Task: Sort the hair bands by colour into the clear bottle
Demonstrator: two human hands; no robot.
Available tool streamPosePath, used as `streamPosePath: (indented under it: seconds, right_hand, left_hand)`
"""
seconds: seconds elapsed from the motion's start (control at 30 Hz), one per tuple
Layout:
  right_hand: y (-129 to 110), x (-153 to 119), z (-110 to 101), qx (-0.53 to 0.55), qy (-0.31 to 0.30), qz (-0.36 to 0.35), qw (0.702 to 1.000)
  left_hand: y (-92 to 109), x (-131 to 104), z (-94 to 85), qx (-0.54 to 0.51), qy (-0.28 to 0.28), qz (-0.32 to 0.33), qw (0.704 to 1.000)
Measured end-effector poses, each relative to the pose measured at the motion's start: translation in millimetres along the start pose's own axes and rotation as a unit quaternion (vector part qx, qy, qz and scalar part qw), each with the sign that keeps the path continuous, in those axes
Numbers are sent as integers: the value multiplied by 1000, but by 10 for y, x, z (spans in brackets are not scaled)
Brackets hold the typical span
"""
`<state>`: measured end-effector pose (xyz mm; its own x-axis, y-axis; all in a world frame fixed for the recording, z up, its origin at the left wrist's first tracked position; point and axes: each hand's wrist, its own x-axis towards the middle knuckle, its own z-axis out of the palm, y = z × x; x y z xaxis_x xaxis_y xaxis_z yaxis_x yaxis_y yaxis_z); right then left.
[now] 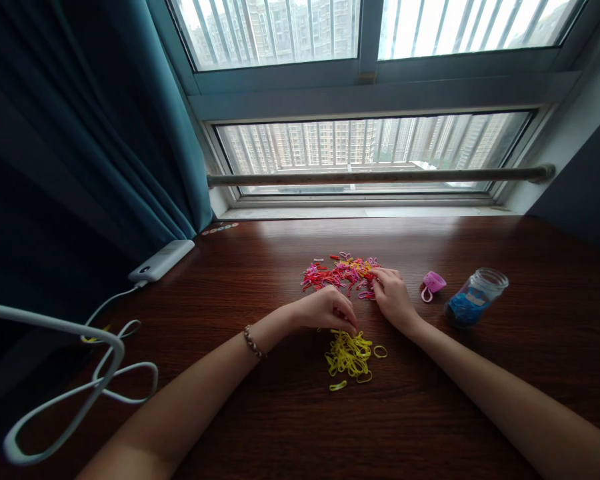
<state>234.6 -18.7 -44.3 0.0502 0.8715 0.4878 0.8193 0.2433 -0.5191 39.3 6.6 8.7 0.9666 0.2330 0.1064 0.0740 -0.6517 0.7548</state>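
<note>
A mixed pile of small red, pink and orange rubber bands lies on the dark wooden table. My right hand rests at its right edge, fingers stretched out and touching the bands. Nearer to me is a heap of yellow rubber bands, with a few single ones beside it. My left hand is over the far side of this heap, its fingers curled together in a pinch. Whatever is between those fingertips is hidden.
To the right stand a clear jar without a lid, blue bands inside, and a pink cap with a loop. A white power bank with a cable is at left, near a blue curtain. A window is behind the table.
</note>
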Motion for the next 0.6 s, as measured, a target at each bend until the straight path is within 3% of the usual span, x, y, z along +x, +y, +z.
streamPosePath:
  seconds: [0.13,0.23,0.3,0.37,0.47,0.53,0.6]
  right_hand:
    - [-31,4,-52,44,32,-8,998]
    - [-54,-8,-80,80,33,-3,996]
    - [-83,-20,-96,106,29,-12,994]
    - [-140,-38,-116,128,23,-42,991]
    - [-285,-92,-157,154,-21,-130,979]
    - [-399,-149,-185,151,-73,-208,964]
    - [-500,-211,-209,135,-123,-282,942]
  left_hand:
    - [22,-9,7,-10,-22,-7,1000]
    - [0,-8,4,4,3,-24,1000]
    - [-50,-4,-12,37,61,-41,997]
    - [-127,-5,-44,100,158,-64,980]
    - [-271,-31,-112,216,310,-90,921]
    - [-369,-57,-153,281,351,-95,888]
    - [-458,-76,-177,329,337,-108,876]
